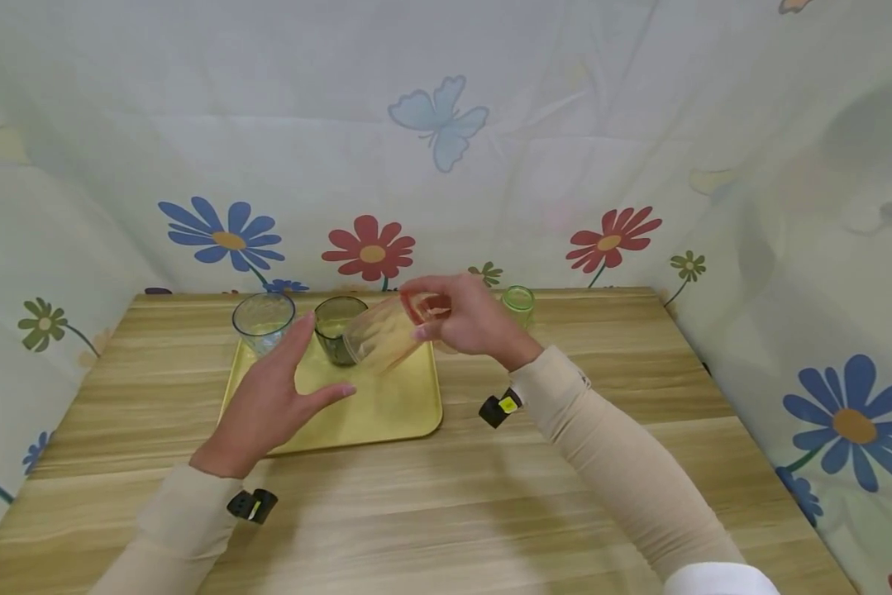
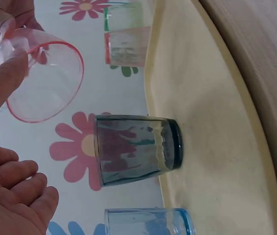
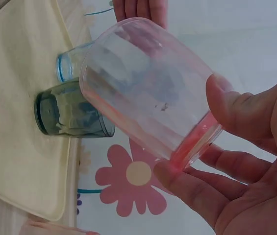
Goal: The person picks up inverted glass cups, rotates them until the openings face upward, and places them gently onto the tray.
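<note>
My right hand [image 1: 475, 318] grips a clear pink glass [image 3: 148, 93] by its red-tinted base, between thumb and fingers. The glass is tilted over the tray, its mouth pointing left and down. My left hand [image 1: 267, 397] is spread apart from the dark grey-green glass, thumb out, holding nothing. In the left wrist view its thumb overlaps the pink glass. On the yellow tray [image 1: 371, 421] a dark grey-green glass [image 2: 138, 149] stands upright. Left of it is a blue-tinted glass [image 1: 263, 318], partly behind my left fingers.
A green glass [image 1: 518, 304] stands at the table's back, right of the tray. Beside it in the left wrist view is another pink glass [image 2: 128, 46]. A flower-printed cloth [image 1: 446, 190] hangs behind the wooden table [image 1: 416, 529].
</note>
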Demonstrator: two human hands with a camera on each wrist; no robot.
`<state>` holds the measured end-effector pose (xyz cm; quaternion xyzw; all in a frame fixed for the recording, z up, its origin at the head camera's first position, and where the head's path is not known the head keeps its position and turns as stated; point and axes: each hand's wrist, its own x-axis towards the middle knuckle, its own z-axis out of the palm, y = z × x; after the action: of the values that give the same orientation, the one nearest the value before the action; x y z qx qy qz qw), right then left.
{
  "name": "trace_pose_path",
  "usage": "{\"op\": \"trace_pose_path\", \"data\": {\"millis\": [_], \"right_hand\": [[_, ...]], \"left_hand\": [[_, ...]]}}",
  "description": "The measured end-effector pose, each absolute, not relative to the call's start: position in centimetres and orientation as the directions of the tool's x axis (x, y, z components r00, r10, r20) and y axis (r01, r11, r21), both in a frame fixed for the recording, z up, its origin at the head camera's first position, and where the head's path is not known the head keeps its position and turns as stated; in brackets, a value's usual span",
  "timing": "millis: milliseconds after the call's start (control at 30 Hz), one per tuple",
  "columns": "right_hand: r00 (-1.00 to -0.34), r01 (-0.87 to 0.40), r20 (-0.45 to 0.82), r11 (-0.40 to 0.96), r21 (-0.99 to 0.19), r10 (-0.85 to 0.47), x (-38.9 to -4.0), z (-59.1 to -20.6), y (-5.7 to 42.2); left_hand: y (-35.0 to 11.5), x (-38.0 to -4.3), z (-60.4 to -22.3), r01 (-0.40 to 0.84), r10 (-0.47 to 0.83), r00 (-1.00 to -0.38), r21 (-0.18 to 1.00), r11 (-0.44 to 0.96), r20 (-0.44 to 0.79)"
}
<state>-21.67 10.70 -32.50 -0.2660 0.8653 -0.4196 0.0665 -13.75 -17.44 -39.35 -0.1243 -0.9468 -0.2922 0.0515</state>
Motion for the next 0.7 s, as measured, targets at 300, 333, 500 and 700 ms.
{"op": "trace_pose_path", "data": {"millis": [300, 333, 500, 700], "right_hand": [[-0.851, -0.288, 0.077, 0.338, -0.896, -0.52, -21.3, -33.5, 10.5], [-0.852, -0.277, 0.075, 0.324, -0.904, -0.518, -21.3, -33.5, 10.5], [-0.859, -0.214, 0.052, 0.263, -0.941, -0.51, -21.3, -33.9, 10.5], [-0.864, -0.133, 0.03, 0.171, -0.976, -0.502, -21.4, -34.5, 10.8]], "left_hand": [[-16.2, -14.1, -38.7, 0.31, 0.238, -0.951, 0.574, 0.758, 0.2], [-16.0, -14.1, -38.7, 0.316, 0.241, -0.949, 0.581, 0.75, 0.205], [-15.5, -14.0, -38.6, 0.336, 0.239, -0.941, 0.596, 0.729, 0.238], [-15.1, -14.5, -38.8, 0.405, 0.202, -0.904, 0.605, 0.685, 0.377]]}}
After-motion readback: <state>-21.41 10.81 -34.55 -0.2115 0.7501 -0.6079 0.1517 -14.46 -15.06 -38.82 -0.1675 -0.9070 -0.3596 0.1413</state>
